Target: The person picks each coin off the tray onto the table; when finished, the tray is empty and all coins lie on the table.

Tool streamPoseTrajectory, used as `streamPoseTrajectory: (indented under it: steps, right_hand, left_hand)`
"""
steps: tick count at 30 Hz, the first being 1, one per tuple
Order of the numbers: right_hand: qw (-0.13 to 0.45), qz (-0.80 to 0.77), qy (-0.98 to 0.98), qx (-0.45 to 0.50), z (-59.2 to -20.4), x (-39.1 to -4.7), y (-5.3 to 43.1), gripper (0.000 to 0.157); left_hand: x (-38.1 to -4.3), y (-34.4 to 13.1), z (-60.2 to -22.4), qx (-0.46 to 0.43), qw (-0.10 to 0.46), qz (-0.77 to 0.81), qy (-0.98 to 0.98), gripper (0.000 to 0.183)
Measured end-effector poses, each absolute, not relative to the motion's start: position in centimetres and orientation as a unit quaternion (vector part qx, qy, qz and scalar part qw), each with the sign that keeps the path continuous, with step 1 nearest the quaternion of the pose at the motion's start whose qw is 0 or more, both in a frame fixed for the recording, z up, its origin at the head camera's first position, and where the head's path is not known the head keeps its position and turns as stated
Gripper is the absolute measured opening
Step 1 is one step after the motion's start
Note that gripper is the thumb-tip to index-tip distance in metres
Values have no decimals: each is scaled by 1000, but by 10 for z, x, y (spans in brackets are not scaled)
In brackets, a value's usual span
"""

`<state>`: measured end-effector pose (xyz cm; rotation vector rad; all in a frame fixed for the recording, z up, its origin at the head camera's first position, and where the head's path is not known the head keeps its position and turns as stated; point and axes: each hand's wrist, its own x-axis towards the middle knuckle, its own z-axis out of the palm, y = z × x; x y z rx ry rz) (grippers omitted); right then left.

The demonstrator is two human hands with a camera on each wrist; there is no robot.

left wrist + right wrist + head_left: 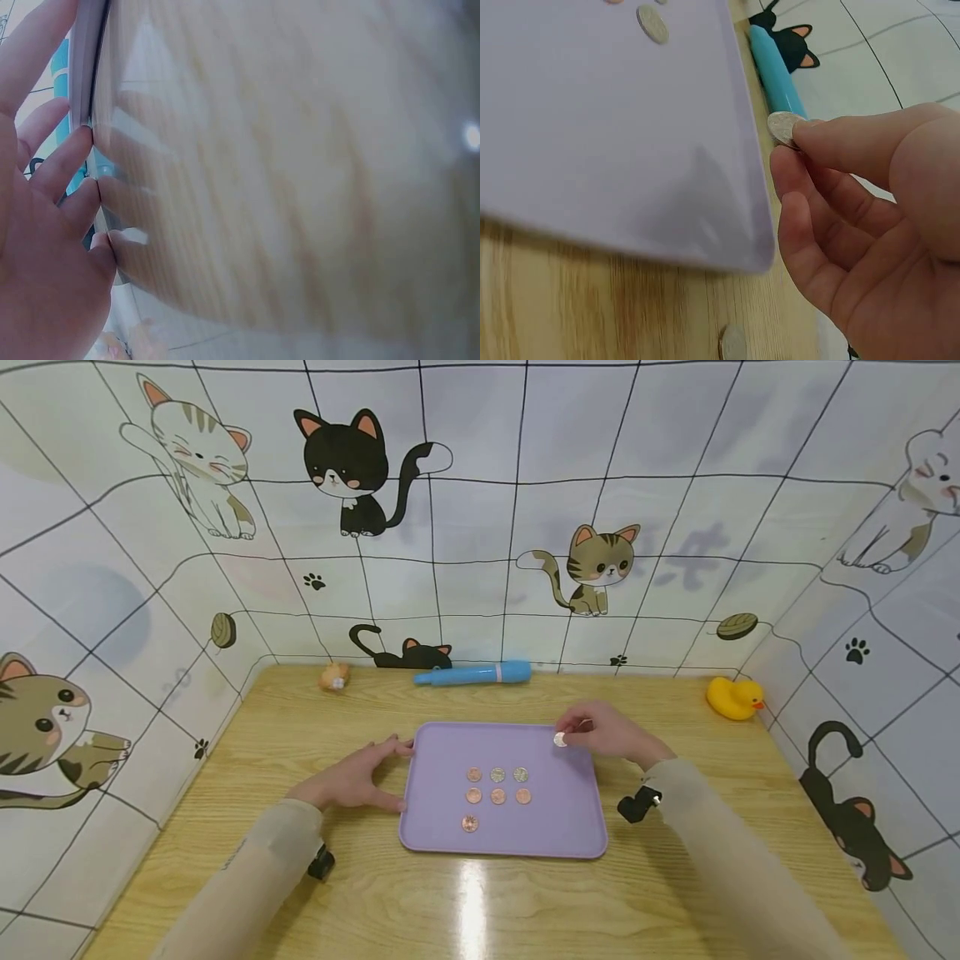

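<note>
A silver coin (784,126) is pinched between the thumb and fingertips of my right hand (603,732), over the far right corner of the lilac tray (558,827). On the tray lie two rows of three coins and a single copper coin (469,823) nearest me. The far row has a copper coin (474,774) and two silver coins (497,774); the row below it is copper. My left hand (358,778) rests at the tray's left edge, fingers spread, thumb and fingertips at the rim. Another coin (733,343) is on the table just outside the tray in the right wrist view.
A blue marker-shaped stick (472,674) lies behind the tray by the wall. A small orange figure (334,677) stands at the back left, and a yellow rubber duck (735,698) at the back right. Cat-printed tile sheeting (480,527) walls the wooden table (360,893).
</note>
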<state>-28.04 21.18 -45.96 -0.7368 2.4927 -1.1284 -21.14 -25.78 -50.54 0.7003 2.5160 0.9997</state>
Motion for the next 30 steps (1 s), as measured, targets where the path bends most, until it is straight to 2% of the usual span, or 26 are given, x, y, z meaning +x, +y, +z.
streamPoseTrajectory:
  steps: [14, 23, 30]
  right_hand:
    - [143, -380, 892, -199, -458, -279, 277, 15]
    - [128, -353, 910, -178, -470, -280, 311, 14]
    - [143, -348, 912, -161, -478, -279, 326, 14]
  left_hand:
    - [-210, -256, -503, 233, 179, 357, 887, 83]
    - [-212, -259, -508, 232, 178, 353, 889, 84]
    - [-212, -260, -509, 234, 177, 346, 891, 87]
